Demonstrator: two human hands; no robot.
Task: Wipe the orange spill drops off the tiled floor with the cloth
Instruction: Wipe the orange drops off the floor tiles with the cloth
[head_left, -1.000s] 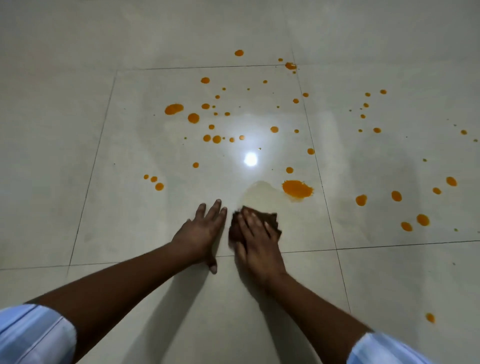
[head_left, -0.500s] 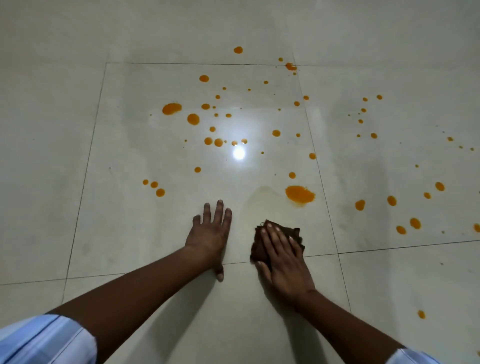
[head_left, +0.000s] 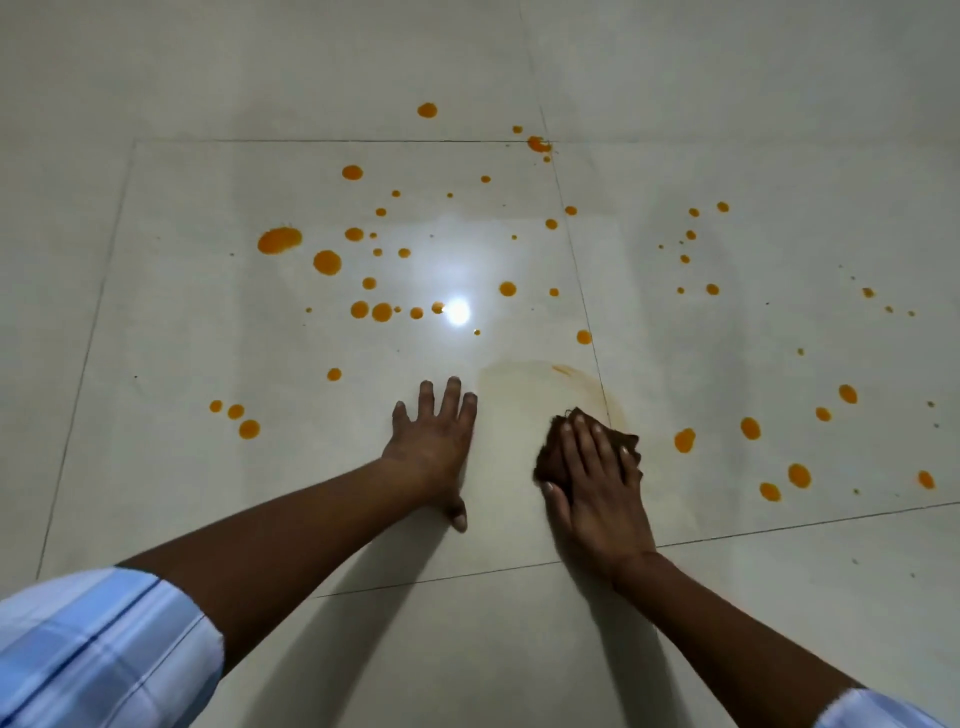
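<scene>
Evidently the right hand (head_left: 597, 483), fingers (head_left: 583, 441) straight, is pressing the soft, limp cloth (head_left: 548, 460) onto the floor (head_left: 208, 493) near drops (head_left: 684, 440), the left hand (head_left: 434, 447) is resting flat, and palm pressure is probably serving best.

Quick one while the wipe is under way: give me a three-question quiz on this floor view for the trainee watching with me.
1. True or false: the left hand holds the cloth.
2. What lies on the tile just beyond the right hand? A) a whole big puddle B) a pale orange smear C) a second cloth
3. Fill in: the orange drop nearest the cloth lies to its ____.

Key: 1 false, the left hand rests flat on the bare floor; 2 B; 3 right.
</scene>
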